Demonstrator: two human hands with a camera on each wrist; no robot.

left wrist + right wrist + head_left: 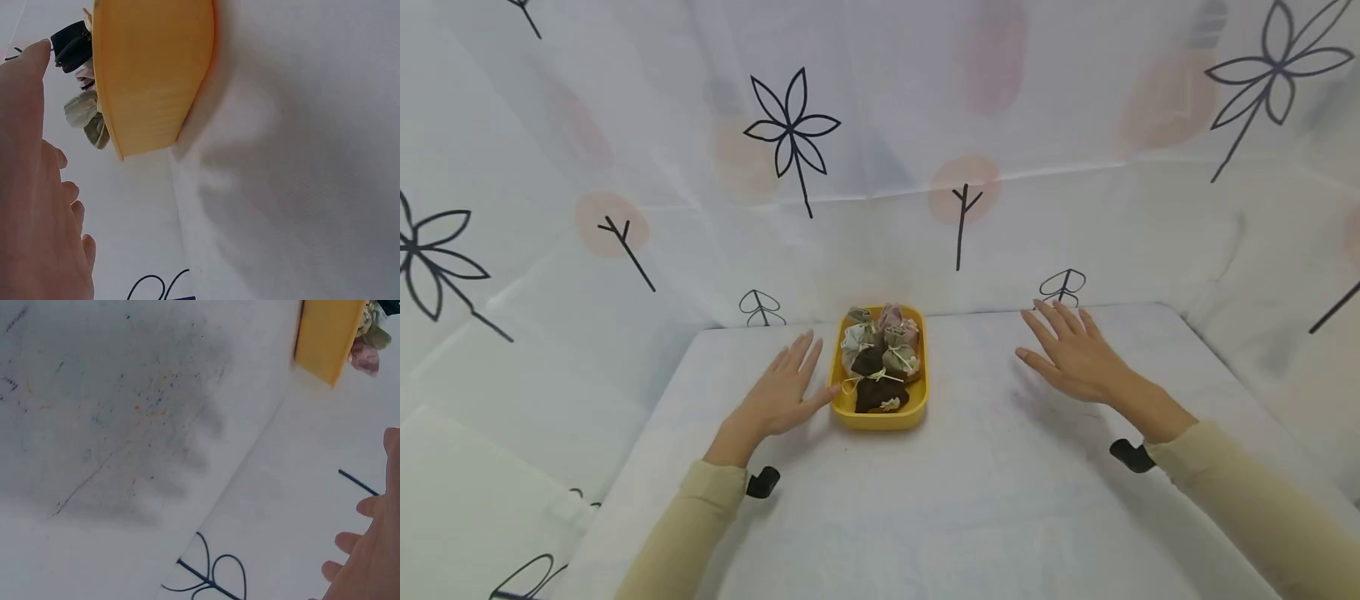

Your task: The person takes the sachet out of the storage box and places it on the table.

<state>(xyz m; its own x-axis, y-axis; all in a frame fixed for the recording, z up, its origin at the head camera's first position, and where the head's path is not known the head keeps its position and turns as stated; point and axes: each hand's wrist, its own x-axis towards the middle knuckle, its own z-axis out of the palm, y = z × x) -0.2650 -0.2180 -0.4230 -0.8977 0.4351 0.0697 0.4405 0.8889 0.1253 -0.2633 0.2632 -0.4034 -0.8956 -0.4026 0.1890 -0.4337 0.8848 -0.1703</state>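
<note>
A yellow tub stands toward the back of the white table, holding several small tied cloth pouches. Nearest the front is a dark brown pouch; behind it are a grey-green pouch, a whitish one and a pinkish one. My left hand hovers at the tub's left side, fingers straight, its thumb tip overlapping the rim in the head view. Well to the right of the tub, my right hand is held over the table with fingers spread and nothing in it.
A white cloth covers the table, with small coloured specks on it in the right wrist view. Behind and around hangs a white curtain printed with flowers and twigs. Dark wrist cameras sit under both cuffs.
</note>
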